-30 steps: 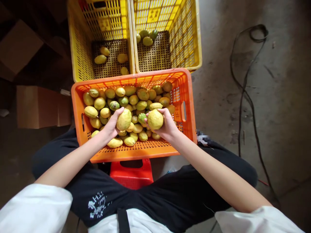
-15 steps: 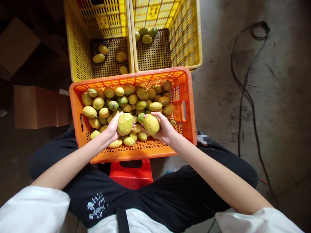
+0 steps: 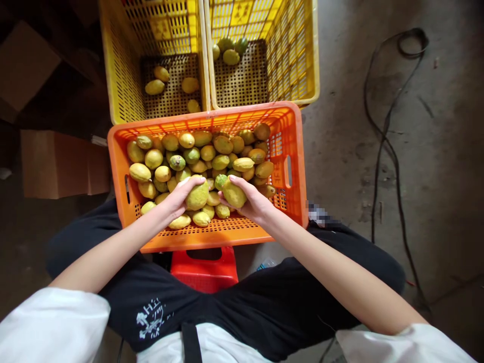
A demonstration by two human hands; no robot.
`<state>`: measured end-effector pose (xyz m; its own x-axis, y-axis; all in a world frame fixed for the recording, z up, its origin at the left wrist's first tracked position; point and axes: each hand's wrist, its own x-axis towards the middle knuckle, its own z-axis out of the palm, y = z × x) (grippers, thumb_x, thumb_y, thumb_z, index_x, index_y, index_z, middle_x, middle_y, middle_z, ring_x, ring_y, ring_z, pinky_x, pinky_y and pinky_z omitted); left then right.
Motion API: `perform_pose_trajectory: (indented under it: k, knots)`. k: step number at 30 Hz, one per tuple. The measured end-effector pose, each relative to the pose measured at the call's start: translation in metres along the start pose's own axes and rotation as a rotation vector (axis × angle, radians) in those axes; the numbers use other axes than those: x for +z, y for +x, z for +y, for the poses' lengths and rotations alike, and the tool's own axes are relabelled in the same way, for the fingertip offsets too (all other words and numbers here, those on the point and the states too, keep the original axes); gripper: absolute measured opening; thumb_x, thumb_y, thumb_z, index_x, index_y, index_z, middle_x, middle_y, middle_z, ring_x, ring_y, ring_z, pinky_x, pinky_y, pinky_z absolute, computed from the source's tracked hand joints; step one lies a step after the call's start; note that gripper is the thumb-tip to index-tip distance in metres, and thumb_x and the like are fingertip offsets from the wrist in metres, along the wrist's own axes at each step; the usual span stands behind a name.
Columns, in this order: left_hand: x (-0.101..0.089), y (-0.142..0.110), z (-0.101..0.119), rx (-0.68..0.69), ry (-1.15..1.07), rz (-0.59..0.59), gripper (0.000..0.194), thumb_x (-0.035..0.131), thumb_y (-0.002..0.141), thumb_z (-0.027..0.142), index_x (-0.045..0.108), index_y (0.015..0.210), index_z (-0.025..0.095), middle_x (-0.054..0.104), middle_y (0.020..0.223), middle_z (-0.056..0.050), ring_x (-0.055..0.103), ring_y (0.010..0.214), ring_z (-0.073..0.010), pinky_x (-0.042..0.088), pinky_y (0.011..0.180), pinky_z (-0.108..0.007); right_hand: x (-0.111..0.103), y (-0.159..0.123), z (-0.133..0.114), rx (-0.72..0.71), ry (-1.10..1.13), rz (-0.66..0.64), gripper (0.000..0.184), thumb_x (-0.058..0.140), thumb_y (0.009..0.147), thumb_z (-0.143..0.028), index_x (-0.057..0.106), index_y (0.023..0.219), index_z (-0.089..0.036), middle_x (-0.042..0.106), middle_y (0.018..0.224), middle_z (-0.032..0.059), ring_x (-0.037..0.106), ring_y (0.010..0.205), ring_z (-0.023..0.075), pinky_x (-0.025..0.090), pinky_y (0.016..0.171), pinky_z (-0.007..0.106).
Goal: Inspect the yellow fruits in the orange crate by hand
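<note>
My left hand is closed around a large yellow-green lemon, its thumb lying along the top. Just to the right, my right hand grips another yellow-green lemon, which is tilted, its thumb also on top. Both held lemons hover over an orange crate holding many yellow and greenish lemons. Between the two hands a small, greener lemon shows in the pile. My fingers under both held lemons are mostly hidden.
Behind the orange crate stand a left yellow crate and a right yellow crate, each with a few lemons at the bottom. A red stool sits under the front edge. Cardboard boxes are left; a black cable lies right.
Both hands have turned their lemons, showing other sides, and have moved slightly closer together since a second ago. The crates shift only slightly in view.
</note>
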<state>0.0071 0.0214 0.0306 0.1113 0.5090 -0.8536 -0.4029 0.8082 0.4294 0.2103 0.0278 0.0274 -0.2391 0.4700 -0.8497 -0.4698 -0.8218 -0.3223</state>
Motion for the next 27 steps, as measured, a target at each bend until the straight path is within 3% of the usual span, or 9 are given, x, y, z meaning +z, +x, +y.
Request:
perform_pose_trajectory:
  k: [4,8,13,17,22,27]
  knots:
    - [-0.003,0.005,0.003,-0.033,-0.060,0.066,0.018,0.086,0.085,0.030,0.074,0.093,0.020,0.079,0.082,-0.004,0.078,0.074,-0.0215,0.063,0.065,-0.028,0.000,0.003,-0.001,-0.002,0.010,0.059,0.021,0.085,0.088,-0.037,0.067,0.089,-0.025,0.077,0.077,0.0012,0.078,0.077,0.0224,0.064,0.061,0.029]
    - [-0.004,0.009,0.008,-0.084,-0.142,0.077,0.020,0.081,0.090,0.036,0.075,0.100,0.019,0.081,0.084,-0.008,0.082,0.078,-0.0274,0.066,0.062,-0.033,-0.002,0.007,-0.007,0.022,0.012,0.112,0.014,0.072,0.093,-0.038,0.066,0.091,-0.026,0.075,0.076,0.0027,0.078,0.080,0.0252,0.064,0.059,0.031]
    - [-0.003,0.010,0.015,-0.098,-0.183,0.066,0.025,0.078,0.095,0.035,0.074,0.111,0.016,0.083,0.096,-0.011,0.084,0.088,-0.0299,0.070,0.072,-0.037,-0.008,0.013,-0.012,-0.001,0.058,0.113,0.012,0.070,0.091,-0.035,0.065,0.097,-0.027,0.075,0.080,0.0016,0.076,0.078,0.0245,0.070,0.070,0.037]
    - [0.002,0.008,0.019,-0.116,-0.130,0.092,0.024,0.072,0.100,0.028,0.073,0.120,0.016,0.084,0.109,-0.013,0.085,0.096,-0.0304,0.071,0.083,-0.042,-0.014,0.015,-0.014,0.040,0.068,0.119,0.012,0.065,0.094,-0.038,0.063,0.097,-0.027,0.073,0.077,0.0016,0.075,0.074,0.0259,0.069,0.066,0.041]
    - [0.004,0.007,0.018,-0.127,-0.122,0.077,0.024,0.069,0.102,0.026,0.076,0.121,0.015,0.084,0.110,-0.013,0.084,0.097,-0.0310,0.071,0.088,-0.045,-0.016,0.014,-0.019,-0.018,-0.040,0.109,0.026,0.079,0.089,-0.046,0.063,0.088,-0.026,0.069,0.071,-0.0003,0.072,0.064,0.0219,0.064,0.057,0.034]
    - [-0.001,0.010,0.014,-0.139,-0.125,0.003,0.026,0.085,0.092,0.036,0.073,0.102,0.015,0.080,0.091,-0.012,0.083,0.082,-0.0307,0.069,0.069,-0.039,-0.011,0.012,-0.024,-0.054,-0.121,0.142,0.027,0.088,0.082,-0.038,0.065,0.086,-0.025,0.068,0.069,-0.0023,0.069,0.061,0.0185,0.064,0.058,0.031]
